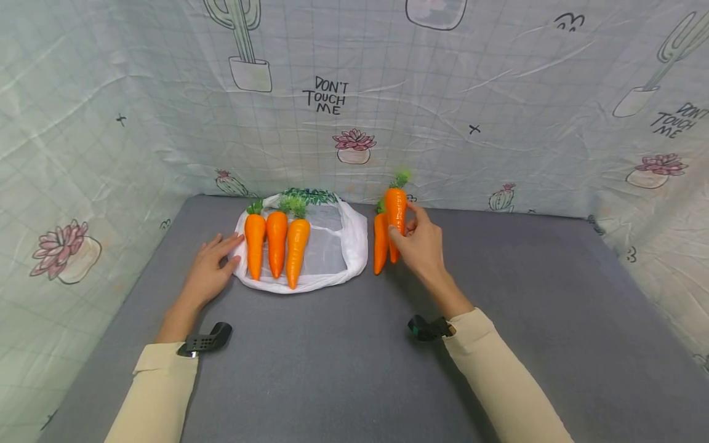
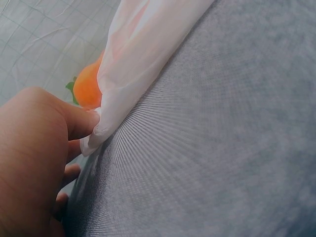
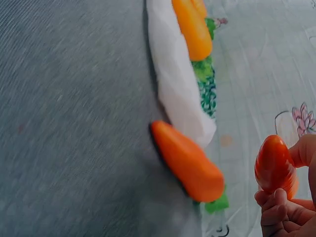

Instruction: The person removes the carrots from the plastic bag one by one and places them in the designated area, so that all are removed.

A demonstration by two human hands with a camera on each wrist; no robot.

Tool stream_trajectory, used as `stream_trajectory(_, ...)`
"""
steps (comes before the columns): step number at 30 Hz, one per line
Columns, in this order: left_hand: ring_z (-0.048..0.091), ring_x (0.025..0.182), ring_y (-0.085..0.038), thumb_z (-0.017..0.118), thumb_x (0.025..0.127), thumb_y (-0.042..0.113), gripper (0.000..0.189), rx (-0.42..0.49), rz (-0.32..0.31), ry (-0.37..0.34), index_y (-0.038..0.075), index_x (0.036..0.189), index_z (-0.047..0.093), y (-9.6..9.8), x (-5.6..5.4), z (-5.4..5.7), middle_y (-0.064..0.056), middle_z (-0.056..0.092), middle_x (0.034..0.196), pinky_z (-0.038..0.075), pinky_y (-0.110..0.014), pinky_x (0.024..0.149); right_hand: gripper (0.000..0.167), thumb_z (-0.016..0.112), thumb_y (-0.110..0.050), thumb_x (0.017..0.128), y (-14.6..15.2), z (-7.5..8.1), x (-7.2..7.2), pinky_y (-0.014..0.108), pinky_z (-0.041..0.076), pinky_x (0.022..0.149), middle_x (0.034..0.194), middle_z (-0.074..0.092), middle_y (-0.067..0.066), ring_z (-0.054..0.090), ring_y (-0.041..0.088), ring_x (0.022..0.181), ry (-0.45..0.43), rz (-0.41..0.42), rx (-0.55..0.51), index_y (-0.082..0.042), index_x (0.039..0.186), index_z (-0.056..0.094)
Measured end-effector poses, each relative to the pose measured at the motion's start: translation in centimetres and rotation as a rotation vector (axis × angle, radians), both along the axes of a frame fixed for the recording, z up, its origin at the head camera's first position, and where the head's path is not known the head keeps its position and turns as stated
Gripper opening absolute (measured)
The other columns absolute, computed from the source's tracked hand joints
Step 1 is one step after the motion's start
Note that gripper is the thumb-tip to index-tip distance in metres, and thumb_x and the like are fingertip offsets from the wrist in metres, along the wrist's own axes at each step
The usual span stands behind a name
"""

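A white plastic bag [image 1: 354, 240] lies with its mouth spread, and three orange carrots with green tops rest in its left half: a left carrot [image 1: 255, 237], a middle carrot [image 1: 276, 240] and a right carrot [image 1: 298, 246]. At the bag's left rim my left hand [image 1: 209, 271] pinches the white edge, thumb on the near side in the left wrist view. My right hand [image 1: 422, 243] holds another carrot [image 1: 396, 206] raised by its body, green top away from me. Just left of it, one more carrot [image 3: 187, 160] lies on the table beside the bag.
The dark grey table [image 1: 321, 369] runs back to a pale cloth [image 1: 421, 92] printed with cacti, which hangs behind and along both sides. Each wrist wears a black strap device, the left device [image 1: 207, 338] and the right device [image 1: 429, 328].
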State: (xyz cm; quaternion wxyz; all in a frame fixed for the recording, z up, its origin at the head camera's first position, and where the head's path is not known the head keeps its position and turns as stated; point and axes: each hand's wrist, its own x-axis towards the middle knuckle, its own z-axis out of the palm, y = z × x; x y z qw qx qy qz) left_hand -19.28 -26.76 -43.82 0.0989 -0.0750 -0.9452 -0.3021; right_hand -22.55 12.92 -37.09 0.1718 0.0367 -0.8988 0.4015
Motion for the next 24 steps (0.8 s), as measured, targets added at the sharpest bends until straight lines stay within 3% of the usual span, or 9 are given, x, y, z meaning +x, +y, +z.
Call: stream_trajectory(24, 0.023, 0.136, -0.049, 0.055, 0.095, 0.011, 0.046, -0.01, 0.006, 0.006, 0.001, 0.139, 0.047, -0.1, 0.0, -0.1, -0.025, 0.041, 0.143, 0.005, -0.058, 0.112, 0.059, 0.064, -0.024, 0.085, 2.2, -3.7, -0.5, 0.031, 0.043, 0.055, 0.076, 0.056, 0.007, 0.051, 0.022, 0.061, -0.122, -0.048, 0.095, 0.0, 0.135, 0.047)
